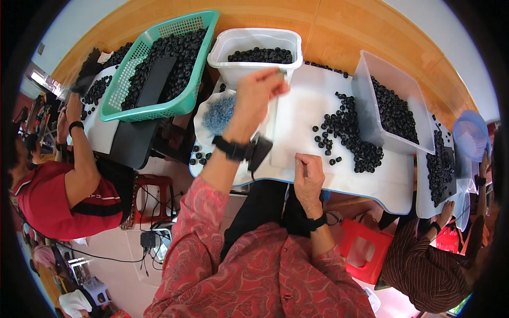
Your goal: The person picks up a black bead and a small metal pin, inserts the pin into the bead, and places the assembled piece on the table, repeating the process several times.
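My left hand (257, 98) reaches across the table in front of the white tub (255, 71), its fingers pinched together. A small dark spot shows at the fingertips, too blurred to name. Several black ring-like parts (260, 55) lie in the tub. Beneath my left wrist, a white dish (199, 117) holds small blue-grey pieces (219, 114). My right hand (309, 179) rests at the table's near edge with curled fingers and the thumb pressed against them; whatever they hold, if anything, is hidden. To its right lies a loose heap of black ring-like parts (345, 127).
On the left stands a green basket (112, 94) of black parts with a dark flat piece on top. A translucent bin (366, 103) of the same parts is at right. People (63, 196) work on both sides. A red stool (366, 233) stands below the table (302, 122).
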The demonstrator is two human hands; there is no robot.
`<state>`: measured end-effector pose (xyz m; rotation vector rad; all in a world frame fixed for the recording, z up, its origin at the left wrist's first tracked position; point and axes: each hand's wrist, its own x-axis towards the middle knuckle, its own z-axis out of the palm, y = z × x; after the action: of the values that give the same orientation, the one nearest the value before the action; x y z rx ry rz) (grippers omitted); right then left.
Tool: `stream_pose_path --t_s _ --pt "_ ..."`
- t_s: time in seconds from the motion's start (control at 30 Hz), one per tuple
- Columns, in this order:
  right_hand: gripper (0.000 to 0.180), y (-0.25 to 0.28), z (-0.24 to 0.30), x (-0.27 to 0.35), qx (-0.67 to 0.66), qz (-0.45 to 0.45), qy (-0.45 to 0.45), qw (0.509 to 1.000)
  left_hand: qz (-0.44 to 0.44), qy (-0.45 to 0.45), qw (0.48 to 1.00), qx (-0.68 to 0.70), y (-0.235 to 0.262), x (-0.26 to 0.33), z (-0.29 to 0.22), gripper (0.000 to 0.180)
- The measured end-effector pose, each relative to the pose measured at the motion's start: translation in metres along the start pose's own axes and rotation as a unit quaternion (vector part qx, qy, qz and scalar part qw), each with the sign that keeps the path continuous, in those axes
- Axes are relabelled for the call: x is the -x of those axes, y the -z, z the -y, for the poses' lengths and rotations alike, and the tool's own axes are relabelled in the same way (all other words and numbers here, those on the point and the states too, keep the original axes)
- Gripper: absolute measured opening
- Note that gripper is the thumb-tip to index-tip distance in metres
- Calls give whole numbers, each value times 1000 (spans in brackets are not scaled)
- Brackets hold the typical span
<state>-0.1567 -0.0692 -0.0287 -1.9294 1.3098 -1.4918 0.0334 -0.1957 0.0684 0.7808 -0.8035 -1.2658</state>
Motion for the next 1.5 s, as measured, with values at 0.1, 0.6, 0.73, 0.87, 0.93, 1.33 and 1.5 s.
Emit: stream_pose_path --t_s 0.1,0.6,0.73,0.87,0.93,1.33,1.5 --pt "16 -1 -2 1 -3 0 3 1000 -51 -71 996 -11 -15 -33 -16 36" --pt "13 -1 -8 0 17 5 16 1000 -178 -13 946 -269 43 100 -15 17" --pt "13 -1 -7 -1 20 8 14 1000 -158 16 921 -354 56 133 8 13" --pt "17 -1 -3 -2 23 8 22 999 -113 -142 832 -524 57 149 38 10" --pt "20 -2 -3 -2 23 6 30 999 -109 -134 826 -536 57 148 48 10" --pt "18 -1 -2 -1 30 10 26 999 -77 -91 734 -669 41 140 59 12" --pt "18 -2 -2 -2 33 8 31 999 -87 -101 736 -663 39 138 60 11"
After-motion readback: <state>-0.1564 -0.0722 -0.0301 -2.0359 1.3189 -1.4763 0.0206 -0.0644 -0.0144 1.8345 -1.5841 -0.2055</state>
